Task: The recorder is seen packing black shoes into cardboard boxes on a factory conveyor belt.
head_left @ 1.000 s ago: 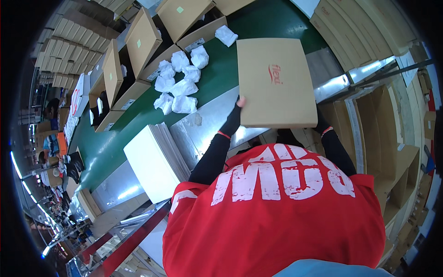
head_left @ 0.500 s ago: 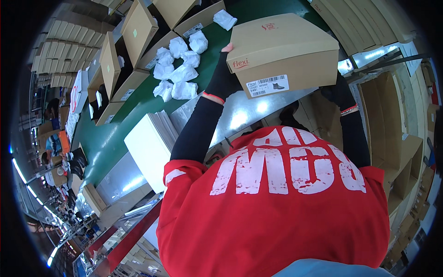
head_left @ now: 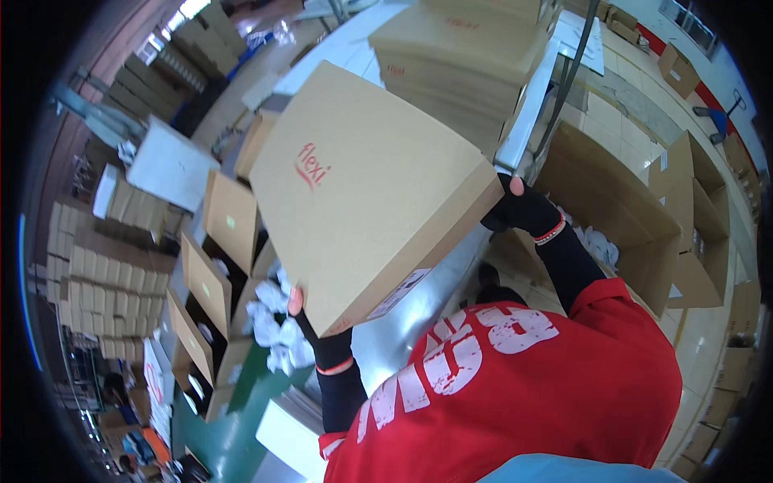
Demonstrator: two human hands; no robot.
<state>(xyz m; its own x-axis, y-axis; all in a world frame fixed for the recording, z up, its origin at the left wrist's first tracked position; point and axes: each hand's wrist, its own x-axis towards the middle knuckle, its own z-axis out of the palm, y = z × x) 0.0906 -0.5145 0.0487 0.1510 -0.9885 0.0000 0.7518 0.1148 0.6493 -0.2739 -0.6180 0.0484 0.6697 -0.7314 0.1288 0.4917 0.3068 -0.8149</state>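
At centre: closed brown box [head_left: 366,189], contents hidden.
Left hand [head_left: 326,342], right hand [head_left: 522,211]: clamped on its corners.
Large carton [head_left: 608,189]: white wads [head_left: 597,245].
Open boxes [head_left: 205,282]: dark contents.
Box stack [head_left: 455,68] beyond: partly blocked.

Wears a loose red short-sleeved top [head_left: 564,386] with large, distressed white lettering [head_left: 451,366] across it. Has snug black sleeves [head_left: 342,398], with black covering also over the left hand [head_left: 330,348] and right hand [head_left: 522,211], thumb tips bare. Shows a thin red-and-pale band [head_left: 335,367] at the left wrist, a red and pale beaded bracelet [head_left: 550,231] at the right.
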